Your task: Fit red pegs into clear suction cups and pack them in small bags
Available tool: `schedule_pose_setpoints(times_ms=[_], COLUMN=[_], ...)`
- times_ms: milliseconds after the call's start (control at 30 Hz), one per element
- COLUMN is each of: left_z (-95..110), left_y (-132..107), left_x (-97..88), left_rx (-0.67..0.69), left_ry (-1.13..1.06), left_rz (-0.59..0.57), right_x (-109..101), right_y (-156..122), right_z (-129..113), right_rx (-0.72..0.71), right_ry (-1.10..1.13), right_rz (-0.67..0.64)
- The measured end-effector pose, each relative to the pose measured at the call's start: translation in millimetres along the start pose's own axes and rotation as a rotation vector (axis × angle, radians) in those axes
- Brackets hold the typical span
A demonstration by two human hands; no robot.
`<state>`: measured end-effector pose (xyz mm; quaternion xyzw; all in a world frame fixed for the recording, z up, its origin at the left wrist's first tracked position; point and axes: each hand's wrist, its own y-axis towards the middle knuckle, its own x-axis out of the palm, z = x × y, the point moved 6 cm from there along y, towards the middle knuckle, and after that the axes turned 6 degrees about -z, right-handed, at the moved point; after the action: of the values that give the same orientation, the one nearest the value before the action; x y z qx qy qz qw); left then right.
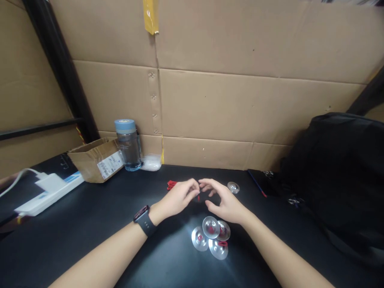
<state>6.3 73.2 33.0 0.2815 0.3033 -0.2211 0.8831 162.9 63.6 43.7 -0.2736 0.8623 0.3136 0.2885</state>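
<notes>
My left hand [183, 196], wearing a dark watch [145, 219], has thumb and fingers pinched together. What they hold is too small to make out, though a small red bit [198, 197] shows just below the fingertips. Facing it, my right hand [223, 200] is open, its fingers curved and its thumb apart, with nothing visible in it. Nearer to me lies a cluster of several clear domed discs [211, 227], like suction cups, with red pieces on or under them. One more clear disc [233, 187] rests beyond my right hand. Behind my left hand is a bundle of red cords [171, 185].
Cardboard walls [210, 108] close off the back of the black table [144, 260]. At left stand a power strip [49, 200], an open cardboard box [94, 162] and a blue-lidded bottle [129, 146] beside a clear plastic packet [151, 163]. A black bag [336, 180] fills the right.
</notes>
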Motion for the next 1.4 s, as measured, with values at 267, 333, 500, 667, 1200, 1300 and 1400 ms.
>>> schedule_pose_setpoints(times_ms=[267, 333, 500, 667, 1200, 1300, 1400], left_z=[-7, -7, -11, -12, -11, -11, -9], left_y=[5, 5, 3, 3, 4, 3, 1], left_x=[1.3, -0.4, -4.2, -1.3, -10.1, -10.2, -11.3], left_rx=[-0.122, -0.148, -0.210, -0.205, -0.161, -0.175, -0.175], left_ry=[-0.592, -0.601, -0.593, -0.638, -0.466, -0.460, -0.395], left_rz=[0.191, 0.225, 0.308, 0.254, 0.239, 0.251, 0.249], right_x=[5, 2, 3, 7, 29, 28, 26], right_y=[4, 3, 4, 4, 11, 10, 9], right_z=[-6, -4, -2, -1, 16, 17, 14], right_rx=[0.014, 0.011, -0.021, -0.012, 0.111, 0.103, 0.064], right_ry=[-0.068, -0.070, 0.015, 0.070, 0.205, 0.236, 0.285], right_rz=[0.201, 0.234, 0.258, 0.269, 0.311, 0.337, 0.335])
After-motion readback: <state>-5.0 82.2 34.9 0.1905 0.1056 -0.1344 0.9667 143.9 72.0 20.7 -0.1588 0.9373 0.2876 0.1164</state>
